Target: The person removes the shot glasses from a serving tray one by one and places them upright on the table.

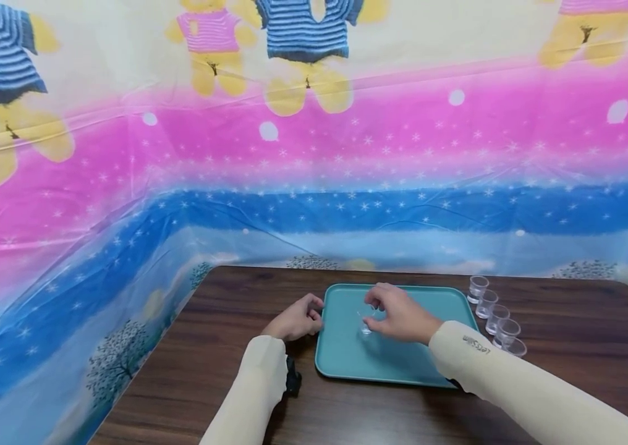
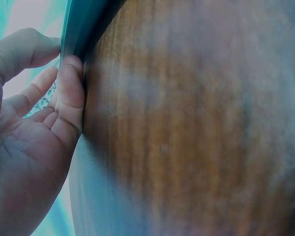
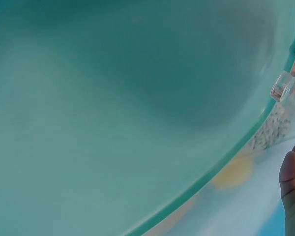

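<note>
My right hand [image 1: 403,315] is over the left half of a teal tray [image 1: 405,364], its thumb and fingers curved about a small clear cup [image 1: 366,329]. In the right wrist view, the cup's base [image 3: 280,91] points toward the tray, and fingers [image 3: 290,179] show at the right edge; most of the grip is out of frame. At the tray's left rim, my left hand [image 1: 298,318] holds the edge with bent fingers. The left wrist view has its thumb against the rim [image 2: 71,37] and another fingertip just below, close to the table.
A line of several clear cups [image 1: 497,318] stands on the dark wooden table [image 1: 586,346] beside the tray's right edge. Behind the table hangs a pink and blue printed cloth [image 1: 314,210]. A black wrist device [image 1: 293,377] sits at the left sleeve.
</note>
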Motion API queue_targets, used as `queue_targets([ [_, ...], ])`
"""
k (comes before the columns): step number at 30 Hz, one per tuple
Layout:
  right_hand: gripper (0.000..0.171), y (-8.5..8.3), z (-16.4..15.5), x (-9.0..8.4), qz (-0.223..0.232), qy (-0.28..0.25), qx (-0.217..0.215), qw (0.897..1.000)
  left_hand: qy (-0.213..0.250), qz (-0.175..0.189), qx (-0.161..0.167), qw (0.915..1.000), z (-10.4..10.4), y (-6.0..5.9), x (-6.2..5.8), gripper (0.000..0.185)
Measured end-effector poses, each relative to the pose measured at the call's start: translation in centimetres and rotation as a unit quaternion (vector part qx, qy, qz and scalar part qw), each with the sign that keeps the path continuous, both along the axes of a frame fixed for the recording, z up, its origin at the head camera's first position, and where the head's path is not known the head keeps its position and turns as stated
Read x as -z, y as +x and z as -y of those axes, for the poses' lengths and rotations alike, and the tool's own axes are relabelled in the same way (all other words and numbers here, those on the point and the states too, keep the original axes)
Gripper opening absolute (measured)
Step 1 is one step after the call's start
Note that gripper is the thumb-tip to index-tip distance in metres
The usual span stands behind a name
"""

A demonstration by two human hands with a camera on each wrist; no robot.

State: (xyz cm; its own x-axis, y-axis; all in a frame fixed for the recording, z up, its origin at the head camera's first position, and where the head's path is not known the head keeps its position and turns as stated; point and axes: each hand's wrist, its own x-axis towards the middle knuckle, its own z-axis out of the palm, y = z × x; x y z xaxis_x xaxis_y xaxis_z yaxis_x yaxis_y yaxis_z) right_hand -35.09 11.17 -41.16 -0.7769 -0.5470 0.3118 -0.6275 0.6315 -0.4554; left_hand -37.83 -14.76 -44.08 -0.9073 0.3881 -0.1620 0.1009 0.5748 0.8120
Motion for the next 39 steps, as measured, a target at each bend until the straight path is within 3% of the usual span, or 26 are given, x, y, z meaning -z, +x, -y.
queue_targets([
  [11, 0.023, 0.4, -4.3, 0.1, -0.017, 0.016, 0.021, 1.0, -0.008, 0.001, 0.0, 1.0, 0.1, 0.0, 0.1, 0.036],
  [22, 0.025, 1.5, -8.7, -1.6, -0.032, 0.052, 0.06, 0.996, 0.005, 0.003, 0.003, 1.0, 0.3, -0.2, 0.2, 0.036],
  [32, 0.027, 3.5, -12.5, -2.5, -0.045, 0.079, 0.09, 0.992, 0.002, -0.002, 0.006, 1.0, 0.2, -0.2, 0.3, 0.036],
  [39, 0.025, 5.3, -14.9, -2.5, -0.054, 0.084, 0.085, 0.991, 0.009, -0.002, 0.012, 0.9999, 0.0, 0.0, 0.2, 0.036],
])
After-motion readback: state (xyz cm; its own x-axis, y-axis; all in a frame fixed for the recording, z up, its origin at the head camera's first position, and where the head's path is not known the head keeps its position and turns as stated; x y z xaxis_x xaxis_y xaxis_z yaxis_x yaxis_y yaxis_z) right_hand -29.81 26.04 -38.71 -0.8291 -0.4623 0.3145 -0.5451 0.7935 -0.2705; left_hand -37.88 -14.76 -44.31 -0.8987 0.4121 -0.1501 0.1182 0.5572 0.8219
